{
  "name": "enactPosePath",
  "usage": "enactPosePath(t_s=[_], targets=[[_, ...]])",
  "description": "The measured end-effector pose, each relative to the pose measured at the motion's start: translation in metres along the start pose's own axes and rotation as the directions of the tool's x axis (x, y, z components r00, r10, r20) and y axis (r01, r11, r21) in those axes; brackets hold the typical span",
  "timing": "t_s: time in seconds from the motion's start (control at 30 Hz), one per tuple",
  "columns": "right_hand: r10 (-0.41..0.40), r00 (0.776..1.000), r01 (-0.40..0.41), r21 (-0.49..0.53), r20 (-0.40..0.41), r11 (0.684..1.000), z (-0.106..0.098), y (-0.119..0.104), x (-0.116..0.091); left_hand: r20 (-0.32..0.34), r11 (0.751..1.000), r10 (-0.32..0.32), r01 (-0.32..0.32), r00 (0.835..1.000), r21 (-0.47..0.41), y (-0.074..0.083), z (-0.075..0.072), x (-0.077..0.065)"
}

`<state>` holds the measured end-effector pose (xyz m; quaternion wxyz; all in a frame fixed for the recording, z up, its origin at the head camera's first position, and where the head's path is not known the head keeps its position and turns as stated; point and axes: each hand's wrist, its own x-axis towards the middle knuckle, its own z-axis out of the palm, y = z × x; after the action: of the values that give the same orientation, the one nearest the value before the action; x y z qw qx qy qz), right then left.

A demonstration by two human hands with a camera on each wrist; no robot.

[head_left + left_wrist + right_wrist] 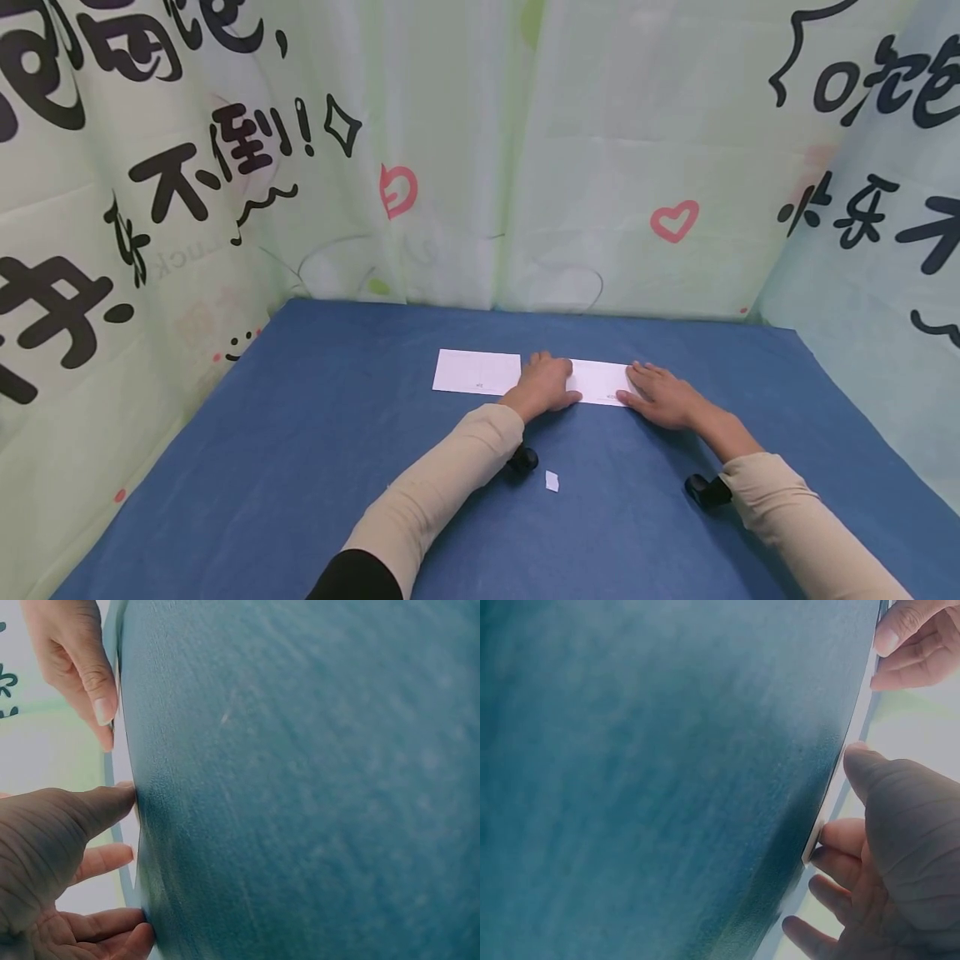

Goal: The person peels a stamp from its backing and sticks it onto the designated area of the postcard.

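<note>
Two white paper cards lie in a row on the blue cloth, each with a small printed mark near its lower edge. My left hand (545,385) rests at the left end of the right-hand card (597,382), thumb at its near edge. At that card's right end is my right hand (663,397), fingers spread and touching it. The left-hand card (476,372) lies just left of my left hand. Both wrist views show the held-down card edge-on as a thin white strip (124,761), with thumbs and fingertips along it.
A small white paper scrap (552,481) lies on the blue cloth (315,467) nearer to me. Pale green curtains (450,100) with black lettering and pink hearts stand around the back and sides of the table. Dark wrist devices (708,492) sit under both sleeves.
</note>
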<state>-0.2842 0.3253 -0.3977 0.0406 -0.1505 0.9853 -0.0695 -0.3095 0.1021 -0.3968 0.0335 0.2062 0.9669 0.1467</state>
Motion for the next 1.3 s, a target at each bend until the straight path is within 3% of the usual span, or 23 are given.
enactPosePath(t_s=[1.3], targets=[[0.016, 0.999, -0.015, -0.009, 0.028, 1.000, 0.0002, -0.0038, -0.0039, -0.010, 1.000, 0.006, -0.006, 1.000, 0.012, -0.0010, 0.0031, 0.0016]])
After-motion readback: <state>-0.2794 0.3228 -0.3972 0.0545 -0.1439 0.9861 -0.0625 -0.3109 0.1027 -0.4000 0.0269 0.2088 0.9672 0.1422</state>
